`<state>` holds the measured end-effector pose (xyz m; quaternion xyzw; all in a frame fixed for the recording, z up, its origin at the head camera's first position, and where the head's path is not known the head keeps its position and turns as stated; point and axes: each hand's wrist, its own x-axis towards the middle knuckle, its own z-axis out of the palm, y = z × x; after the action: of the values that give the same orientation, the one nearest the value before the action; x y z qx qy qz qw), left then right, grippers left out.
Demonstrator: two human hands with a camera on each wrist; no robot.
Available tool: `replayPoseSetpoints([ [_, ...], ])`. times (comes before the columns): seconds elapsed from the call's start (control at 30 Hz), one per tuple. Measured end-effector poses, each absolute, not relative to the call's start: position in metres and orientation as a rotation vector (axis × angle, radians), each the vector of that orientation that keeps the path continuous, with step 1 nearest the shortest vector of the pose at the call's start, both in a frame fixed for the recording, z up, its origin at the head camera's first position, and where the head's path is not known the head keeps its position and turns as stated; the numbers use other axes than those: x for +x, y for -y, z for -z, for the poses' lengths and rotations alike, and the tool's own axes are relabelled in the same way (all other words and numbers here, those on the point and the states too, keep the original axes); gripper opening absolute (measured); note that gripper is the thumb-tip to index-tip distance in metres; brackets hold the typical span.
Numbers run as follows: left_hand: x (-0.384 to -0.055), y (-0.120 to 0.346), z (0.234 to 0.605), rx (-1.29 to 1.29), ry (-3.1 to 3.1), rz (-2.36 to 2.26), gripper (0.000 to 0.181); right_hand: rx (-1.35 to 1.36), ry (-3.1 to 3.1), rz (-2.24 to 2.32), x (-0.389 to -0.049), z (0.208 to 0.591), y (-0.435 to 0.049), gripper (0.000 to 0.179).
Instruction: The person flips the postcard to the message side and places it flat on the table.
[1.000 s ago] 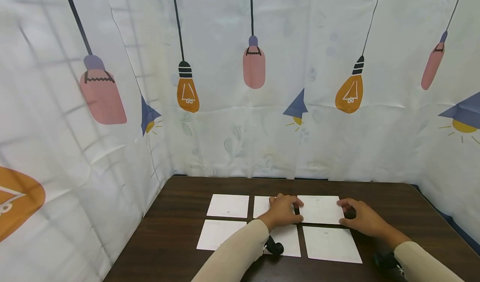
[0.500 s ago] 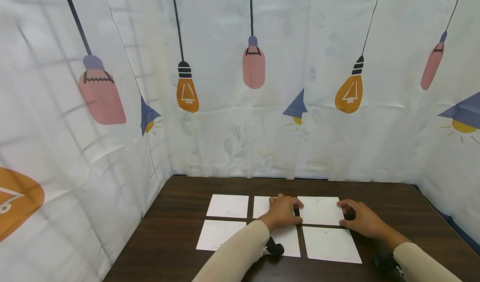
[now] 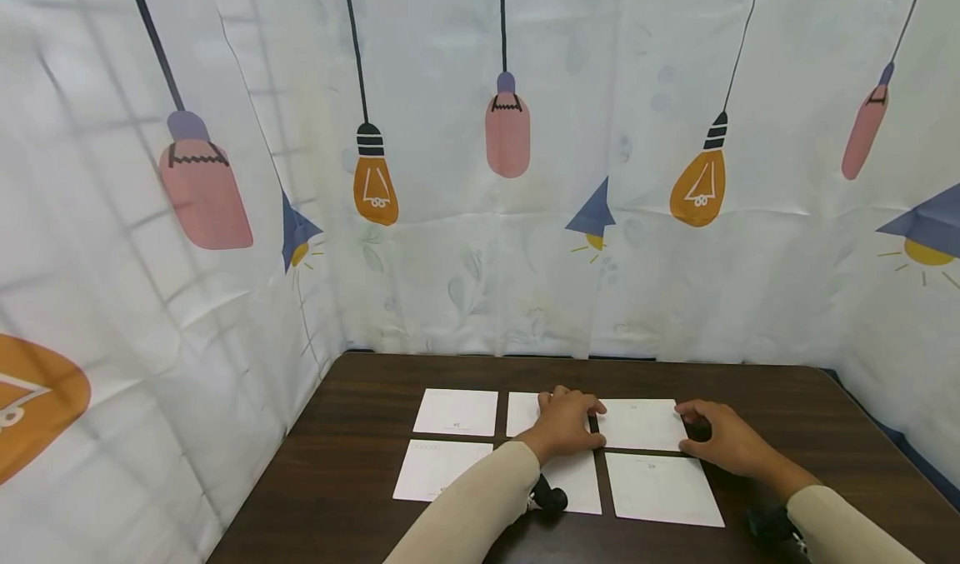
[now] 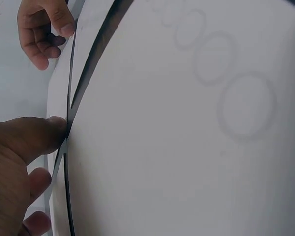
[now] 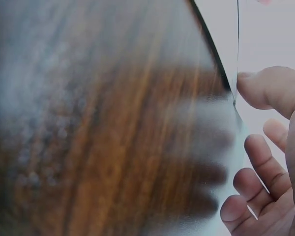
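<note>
Several white cards lie in two rows on a dark wooden table. At the far right of the layout, both hands hold one white card (image 3: 639, 427) by its opposite short edges. My left hand (image 3: 564, 422) has thumb and index finger at its left edge, covering part of the card behind. At the right edge, my right hand (image 3: 726, 441) has its index finger at the far corner and thumb at the near one. In the left wrist view a card with a row of faint printed circles (image 4: 248, 105) fills the foreground. The right wrist view shows the right thumb (image 5: 265, 88) against a card edge.
A near-row card (image 3: 663, 489) lies just below the held one. Two more cards, far (image 3: 455, 412) and near (image 3: 438, 468), are at the left. The table (image 3: 757, 389) ends at a white curtain (image 3: 465, 297) printed with lamps. Each wrist carries a dark camera.
The far edge of the held card has come down toward the person, while its near edge has shifted only slightly. Both hands stay almost in place.
</note>
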<state>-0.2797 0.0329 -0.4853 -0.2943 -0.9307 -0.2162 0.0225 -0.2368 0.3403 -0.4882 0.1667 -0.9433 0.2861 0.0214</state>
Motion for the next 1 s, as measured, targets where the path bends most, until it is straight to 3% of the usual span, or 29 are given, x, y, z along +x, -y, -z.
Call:
replayPoseSetpoints([
  [0.4, -0.275, -0.02, 0.478, -0.952, 2.831, 0.792, 0.028, 0.505, 2.914, -0.901, -0.234, 0.482, -0.333, 0.056],
  [1.0, -0.274, 0.029, 0.459, -1.002, 2.841, 0.678, 0.047, 0.382, 2.89, -0.799, -0.227, 0.468, -0.323, 0.061],
])
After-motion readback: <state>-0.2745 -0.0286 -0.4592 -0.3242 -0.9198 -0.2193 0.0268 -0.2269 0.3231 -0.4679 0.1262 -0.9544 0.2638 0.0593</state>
